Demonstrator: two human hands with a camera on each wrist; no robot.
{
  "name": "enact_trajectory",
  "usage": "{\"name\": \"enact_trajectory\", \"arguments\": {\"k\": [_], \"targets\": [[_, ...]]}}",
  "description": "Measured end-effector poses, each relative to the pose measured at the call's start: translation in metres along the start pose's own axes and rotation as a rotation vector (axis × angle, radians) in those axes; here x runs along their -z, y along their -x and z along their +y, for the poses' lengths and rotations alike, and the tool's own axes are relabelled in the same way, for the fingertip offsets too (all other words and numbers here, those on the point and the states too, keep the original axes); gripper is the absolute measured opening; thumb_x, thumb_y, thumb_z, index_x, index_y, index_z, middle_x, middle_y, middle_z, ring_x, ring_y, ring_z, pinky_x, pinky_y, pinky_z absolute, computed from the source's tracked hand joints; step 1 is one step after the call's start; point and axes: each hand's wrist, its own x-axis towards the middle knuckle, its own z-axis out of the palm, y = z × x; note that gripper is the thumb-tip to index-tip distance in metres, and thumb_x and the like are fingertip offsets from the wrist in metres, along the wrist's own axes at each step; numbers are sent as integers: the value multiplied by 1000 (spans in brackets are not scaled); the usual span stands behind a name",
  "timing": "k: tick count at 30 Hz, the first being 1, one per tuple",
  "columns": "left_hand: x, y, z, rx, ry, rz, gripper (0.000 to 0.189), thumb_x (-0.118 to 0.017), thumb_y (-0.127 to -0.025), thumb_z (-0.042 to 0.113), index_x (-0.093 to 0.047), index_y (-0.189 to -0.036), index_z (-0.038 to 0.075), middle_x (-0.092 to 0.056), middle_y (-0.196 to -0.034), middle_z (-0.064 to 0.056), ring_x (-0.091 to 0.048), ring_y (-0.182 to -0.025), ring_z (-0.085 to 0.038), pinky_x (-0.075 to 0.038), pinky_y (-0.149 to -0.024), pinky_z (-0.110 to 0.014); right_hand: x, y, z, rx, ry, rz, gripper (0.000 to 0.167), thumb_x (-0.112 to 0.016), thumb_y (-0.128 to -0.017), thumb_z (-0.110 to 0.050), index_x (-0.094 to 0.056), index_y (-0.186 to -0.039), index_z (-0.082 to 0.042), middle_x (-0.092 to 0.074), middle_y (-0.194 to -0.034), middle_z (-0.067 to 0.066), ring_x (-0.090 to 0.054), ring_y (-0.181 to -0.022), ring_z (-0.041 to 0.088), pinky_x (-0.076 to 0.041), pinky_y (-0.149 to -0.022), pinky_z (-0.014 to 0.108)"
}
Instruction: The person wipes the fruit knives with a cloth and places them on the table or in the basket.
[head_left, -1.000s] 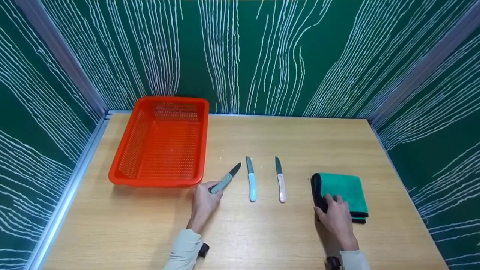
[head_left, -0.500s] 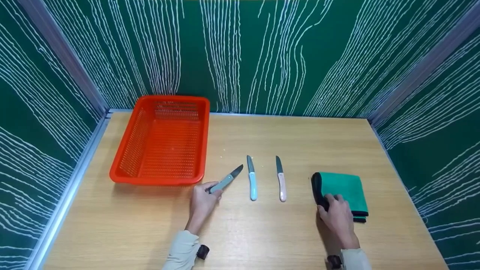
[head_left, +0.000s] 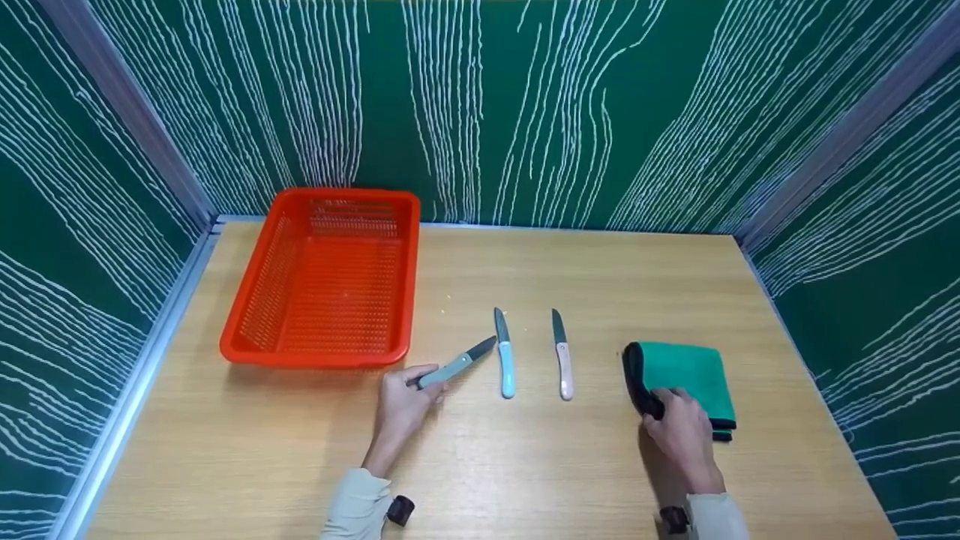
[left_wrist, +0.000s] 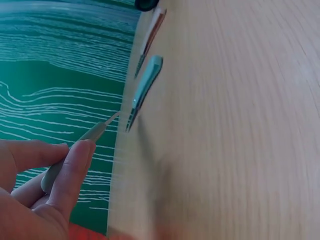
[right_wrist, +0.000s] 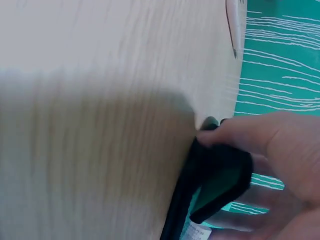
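My left hand pinches a paring knife by its grey-green handle, blade slanting up to the right. In the left wrist view, thumb and fingers hold that grey-green knife clear of the table. Its tip comes close to a light-blue-handled knife lying on the wood; whether they touch I cannot tell. Farther right lies a pink-handled knife. My right hand grips the near left edge of a folded green cloth with black trim. The right wrist view has the thumb over the black edge.
An orange-red plastic basket stands at the back left, with nothing visible inside. Tiny pale crumbs lie behind the knives on the wooden table. Green walls with white wavy lines enclose the back and sides.
The grey-green knife's blade has swung down and right, toward the light-blue knife. My right hand has shifted slightly right, its fingers drawing in on the cloth's edge. The other knives lie still.
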Motion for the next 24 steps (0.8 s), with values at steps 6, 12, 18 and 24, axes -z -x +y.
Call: {"name": "enact_trajectory", "arguments": {"k": [6,12,18,24], "targets": [[2,13,24,-36,56,-40,27,-67,-78,-12,-65,-104,-15,-66,-93,-30,-68,-66,-23,-59,-59,-32,-2,-3,2,23,17,78,33,-68,-73,2,-65,-105,11,-62,-102,32,-60,-83,49,-52,-60,57],[5,26,54,-66,-23,-54,26,-65,-80,-11,-65,-106,-14,-66,-96,-28,-65,-68,-26,-56,-56,-23,1,-2,1,9,8,107,31,-67,-76,3,-63,-105,12,-62,-100,34,-62,-73,45,-52,-56,55],[6,28,56,-93,-18,-72,26,-66,-79,-11,-66,-105,-13,-67,-91,-27,-63,-64,-21,-59,-59,-38,6,1,0,4,-35,82,32,-64,-78,4,-61,-109,13,-61,-103,36,-61,-70,37,-52,-58,53],[5,29,56,-98,21,-89,26,-66,-79,-11,-65,-105,-14,-67,-88,-29,-64,-65,-25,-57,-55,-26,13,7,-6,-15,-45,-16,37,-56,-75,7,-58,-111,13,-60,-104,35,-59,-75,36,-51,-64,56]]}}
